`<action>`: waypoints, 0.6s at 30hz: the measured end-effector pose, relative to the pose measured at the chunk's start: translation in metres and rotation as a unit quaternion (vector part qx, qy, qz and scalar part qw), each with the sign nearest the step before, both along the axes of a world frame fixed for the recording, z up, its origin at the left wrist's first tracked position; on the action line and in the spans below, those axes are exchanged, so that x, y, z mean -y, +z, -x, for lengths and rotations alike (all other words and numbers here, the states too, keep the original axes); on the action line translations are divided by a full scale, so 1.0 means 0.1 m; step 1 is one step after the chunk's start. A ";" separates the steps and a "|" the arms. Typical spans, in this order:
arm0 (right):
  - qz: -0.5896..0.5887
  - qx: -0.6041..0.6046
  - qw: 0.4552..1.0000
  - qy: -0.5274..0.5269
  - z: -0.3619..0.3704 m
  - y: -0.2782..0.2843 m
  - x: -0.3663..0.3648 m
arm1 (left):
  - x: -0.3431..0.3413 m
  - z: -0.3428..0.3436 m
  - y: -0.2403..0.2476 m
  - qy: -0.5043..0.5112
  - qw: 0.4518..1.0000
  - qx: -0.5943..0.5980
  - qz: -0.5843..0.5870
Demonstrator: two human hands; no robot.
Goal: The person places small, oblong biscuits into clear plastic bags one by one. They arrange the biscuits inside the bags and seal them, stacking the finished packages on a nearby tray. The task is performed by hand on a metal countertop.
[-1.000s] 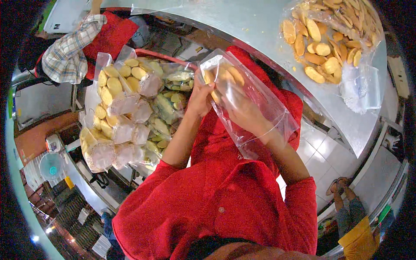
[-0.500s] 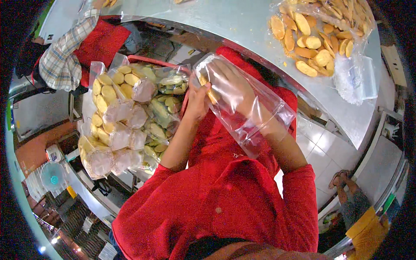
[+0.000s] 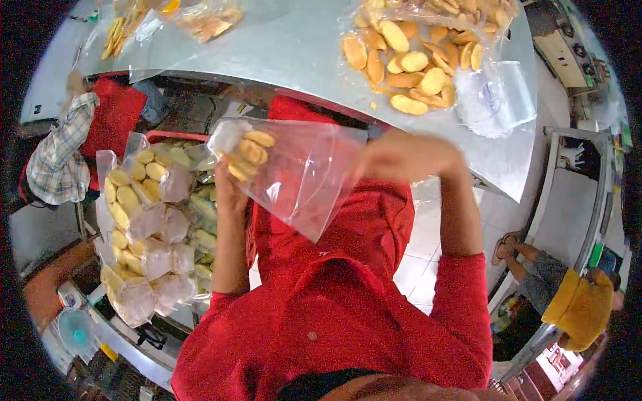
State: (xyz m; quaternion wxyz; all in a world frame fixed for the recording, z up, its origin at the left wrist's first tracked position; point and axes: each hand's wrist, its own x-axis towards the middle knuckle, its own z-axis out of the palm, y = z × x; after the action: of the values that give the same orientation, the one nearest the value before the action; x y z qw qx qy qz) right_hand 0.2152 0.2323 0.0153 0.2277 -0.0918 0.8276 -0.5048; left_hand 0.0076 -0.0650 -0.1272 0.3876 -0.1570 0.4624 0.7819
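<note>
My left hand (image 3: 231,190) grips the lower end of a clear plastic bag (image 3: 294,180), closed on it from outside. Inside that end lie a few oval golden slices (image 3: 253,150), like biscuits or rusks, beside a crumpled white part of the bag. The bag's loose end reaches right, toward my right hand (image 3: 404,155). This hand is smeared by motion, so its fingers cannot be made out. On the table to the far right, a heap of the same oval slices (image 3: 421,67) spills from a large clear bag, with a stack of flat plastic bags (image 3: 498,100) next to it.
At my left, a red-rimmed crate (image 3: 177,136) bears several filled bags of slices (image 3: 137,220). The grey table (image 3: 287,50) curves ahead, with more bagged pieces (image 3: 207,23) on it. A person in a plaid sleeve (image 3: 63,154) is at left; another in yellow (image 3: 578,307) is behind right.
My right hand has come out of the bag and moved right. The slices now show in the bag's end, still held by my left hand. The whole view has shifted.
</note>
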 end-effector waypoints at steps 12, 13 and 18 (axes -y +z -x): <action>-0.609 -0.102 0.555 -0.557 0.53 -0.95 -1.43 | -0.12 -0.09 0.10 -0.097 0.992 -0.079 -0.030; -0.643 -0.154 0.495 -0.563 0.54 -0.90 -1.39 | -0.13 -0.09 0.10 -0.091 0.993 -0.075 -0.022; -0.624 -0.229 0.575 -0.477 0.79 -0.96 -1.11 | -0.19 -0.06 -0.09 -0.082 0.994 -0.065 0.003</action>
State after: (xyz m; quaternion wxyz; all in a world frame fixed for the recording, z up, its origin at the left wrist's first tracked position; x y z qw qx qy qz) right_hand 0.1362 0.3435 -0.0812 -0.2417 0.3685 0.8869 0.1387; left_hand 0.0141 -0.0464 -0.1366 0.4194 -0.0686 0.5002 0.7544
